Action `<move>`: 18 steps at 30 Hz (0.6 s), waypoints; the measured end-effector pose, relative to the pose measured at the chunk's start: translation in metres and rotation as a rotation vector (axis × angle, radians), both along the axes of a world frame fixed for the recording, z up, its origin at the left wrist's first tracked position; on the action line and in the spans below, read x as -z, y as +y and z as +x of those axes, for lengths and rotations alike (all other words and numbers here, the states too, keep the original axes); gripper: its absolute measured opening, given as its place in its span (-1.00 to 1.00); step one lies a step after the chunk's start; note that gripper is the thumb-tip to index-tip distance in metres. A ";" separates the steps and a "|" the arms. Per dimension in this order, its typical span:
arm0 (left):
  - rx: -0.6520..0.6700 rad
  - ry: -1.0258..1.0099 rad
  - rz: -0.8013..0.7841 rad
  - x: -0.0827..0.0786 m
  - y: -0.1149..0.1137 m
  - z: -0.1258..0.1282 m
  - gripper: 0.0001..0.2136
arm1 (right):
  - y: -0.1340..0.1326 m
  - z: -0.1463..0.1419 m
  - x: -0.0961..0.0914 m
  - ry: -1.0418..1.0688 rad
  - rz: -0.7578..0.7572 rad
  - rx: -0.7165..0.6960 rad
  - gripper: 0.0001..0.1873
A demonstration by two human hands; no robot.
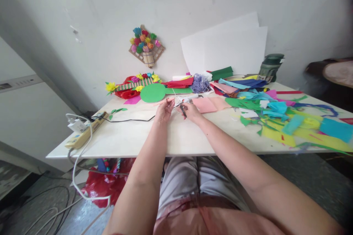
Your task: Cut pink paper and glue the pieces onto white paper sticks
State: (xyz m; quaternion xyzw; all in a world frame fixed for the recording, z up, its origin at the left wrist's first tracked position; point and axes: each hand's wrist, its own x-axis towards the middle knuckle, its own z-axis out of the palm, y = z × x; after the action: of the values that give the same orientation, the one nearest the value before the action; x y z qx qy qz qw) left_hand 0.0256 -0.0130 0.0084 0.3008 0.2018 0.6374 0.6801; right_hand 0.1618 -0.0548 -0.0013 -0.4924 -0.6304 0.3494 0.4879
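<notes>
My right hand is closed around the dark handles of a pair of scissors, whose thin blades point up and away to the left. Close beside it, my left hand has its fingers pinched together; a small pinkish bit seems to be at the fingertips, too small to make out. Just beyond both hands lies a green card shape with a round head and a long strip. Pink crepe paper rests to the right of my right hand. A white object, partly hidden, lies behind it.
Paper scraps in many colours cover the table's right side. A dark green bottle stands at the back right. On the left, a power strip feeds a black cord running towards my hands. Paper flowers lie at the back.
</notes>
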 end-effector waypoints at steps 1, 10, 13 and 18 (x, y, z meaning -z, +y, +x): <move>0.002 0.017 -0.005 0.000 0.000 0.000 -0.89 | -0.001 0.000 -0.001 0.030 0.006 0.013 -0.61; 0.089 0.290 0.057 0.001 -0.007 0.000 -0.90 | 0.001 0.007 -0.007 0.227 0.014 0.071 -0.57; 0.132 0.426 0.136 0.003 -0.007 0.000 -0.83 | 0.002 0.009 -0.007 0.268 0.000 0.088 -0.57; 0.161 0.562 0.194 0.007 -0.007 0.001 -0.76 | 0.000 0.010 -0.007 0.142 -0.033 0.061 -0.59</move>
State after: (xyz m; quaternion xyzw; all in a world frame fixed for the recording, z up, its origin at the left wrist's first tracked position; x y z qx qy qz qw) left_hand 0.0263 -0.0195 0.0013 0.5440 0.2956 0.4894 0.6142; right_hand 0.1718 -0.0550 0.0053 -0.4933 -0.5731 0.3789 0.5335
